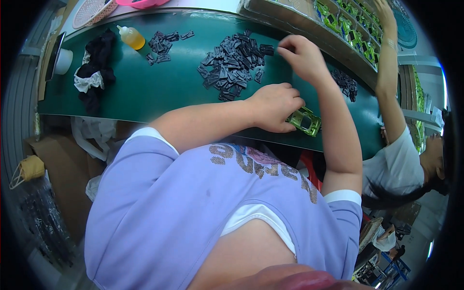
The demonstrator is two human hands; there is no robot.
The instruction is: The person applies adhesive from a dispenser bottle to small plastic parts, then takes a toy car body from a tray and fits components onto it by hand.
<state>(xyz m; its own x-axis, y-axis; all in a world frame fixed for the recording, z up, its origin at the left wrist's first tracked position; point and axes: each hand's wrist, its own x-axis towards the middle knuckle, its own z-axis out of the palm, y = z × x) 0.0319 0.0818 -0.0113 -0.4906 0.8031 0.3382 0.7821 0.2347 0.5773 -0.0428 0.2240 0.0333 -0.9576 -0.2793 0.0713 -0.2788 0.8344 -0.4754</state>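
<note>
My left hand is closed around a green toy car body, held at the near edge of the green conveyor belt. My right hand reaches past it to the right edge of a pile of small black plastic parts. Its fingertips pinch one black part there. A smaller heap of black parts lies further left, and another heap of black parts sits to the right behind my right forearm.
A yellow squeeze bottle and a black and white cloth lie at the belt's left. Trays of green car bodies line the far side. A co-worker in a white shirt reaches an arm toward them.
</note>
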